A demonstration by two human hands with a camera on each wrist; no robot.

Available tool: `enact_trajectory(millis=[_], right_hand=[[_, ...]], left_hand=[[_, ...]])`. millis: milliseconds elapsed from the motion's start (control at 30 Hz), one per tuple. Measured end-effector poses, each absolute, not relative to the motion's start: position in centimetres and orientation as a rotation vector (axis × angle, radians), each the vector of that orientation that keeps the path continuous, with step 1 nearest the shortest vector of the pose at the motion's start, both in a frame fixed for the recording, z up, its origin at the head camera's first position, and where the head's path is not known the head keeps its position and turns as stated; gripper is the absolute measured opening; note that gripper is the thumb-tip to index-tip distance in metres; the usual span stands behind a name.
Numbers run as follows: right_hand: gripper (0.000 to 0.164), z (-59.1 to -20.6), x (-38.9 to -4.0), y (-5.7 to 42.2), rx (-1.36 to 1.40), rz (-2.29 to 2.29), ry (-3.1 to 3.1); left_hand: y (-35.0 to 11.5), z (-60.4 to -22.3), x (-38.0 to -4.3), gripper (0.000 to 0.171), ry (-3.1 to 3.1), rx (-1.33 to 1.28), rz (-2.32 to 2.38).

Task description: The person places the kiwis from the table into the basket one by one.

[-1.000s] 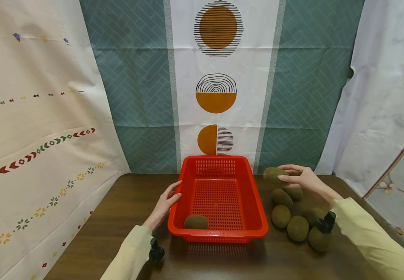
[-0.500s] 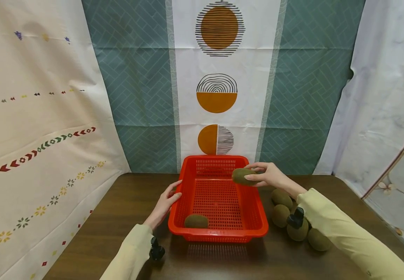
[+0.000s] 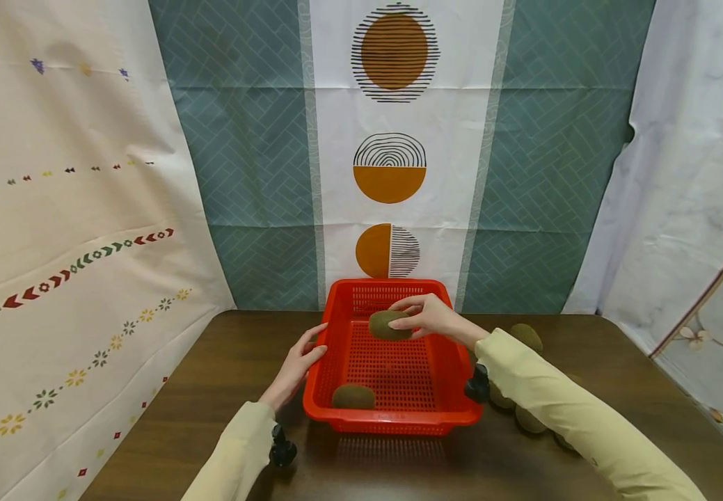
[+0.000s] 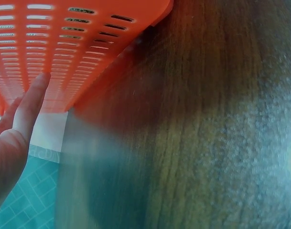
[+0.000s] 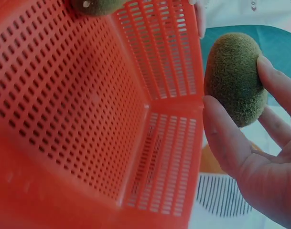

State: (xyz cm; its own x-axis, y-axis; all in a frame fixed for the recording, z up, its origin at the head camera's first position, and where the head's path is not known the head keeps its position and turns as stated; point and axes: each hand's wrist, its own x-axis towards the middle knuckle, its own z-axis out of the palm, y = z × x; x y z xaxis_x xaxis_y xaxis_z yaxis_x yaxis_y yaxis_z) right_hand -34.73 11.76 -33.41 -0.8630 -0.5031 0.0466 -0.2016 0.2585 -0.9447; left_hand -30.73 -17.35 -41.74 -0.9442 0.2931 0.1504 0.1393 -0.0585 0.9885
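Over the far half of a red slotted plastic basket (image 3: 399,417), my right hand (image 3: 426,316) pinches a fuzzy brown-green kiwi (image 3: 386,325) between thumb and fingers. The right wrist view shows the kiwi (image 5: 235,78) held by the fingertips, its long sides gripped. A second kiwi (image 3: 353,396) lies on the basket floor at the near left corner. My left hand (image 3: 295,362) rests against the basket's left side with fingers extended. In the left wrist view a fingertip of the left hand (image 4: 21,119) touches the slotted wall (image 4: 54,57).
Several more kiwis (image 3: 527,337) lie on the brown wooden table (image 3: 223,376) right of the basket, partly hidden by my right sleeve (image 3: 561,396). Patterned cloths (image 3: 255,174) hang behind the table and on both sides.
My right hand has carried the kiwi leftward from above the group of kiwis on the right to over the basket. The left hand and the basket stay in place.
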Motion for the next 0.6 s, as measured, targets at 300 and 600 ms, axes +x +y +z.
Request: enact_trajectory(millis=[300,600], right_hand=[[0.038,-35.7,-35.6,8.9,-0.683,-1.42,2.328],[0.035,-38.1,-36.0,6.9,-0.684,-1.379,2.313]], left_hand=[[-17.4,-41.8,-30.8,0.051,2.065,0.504,2.166],[-17.4,-42.0,-30.9,0.051,2.056,0.501,2.176]])
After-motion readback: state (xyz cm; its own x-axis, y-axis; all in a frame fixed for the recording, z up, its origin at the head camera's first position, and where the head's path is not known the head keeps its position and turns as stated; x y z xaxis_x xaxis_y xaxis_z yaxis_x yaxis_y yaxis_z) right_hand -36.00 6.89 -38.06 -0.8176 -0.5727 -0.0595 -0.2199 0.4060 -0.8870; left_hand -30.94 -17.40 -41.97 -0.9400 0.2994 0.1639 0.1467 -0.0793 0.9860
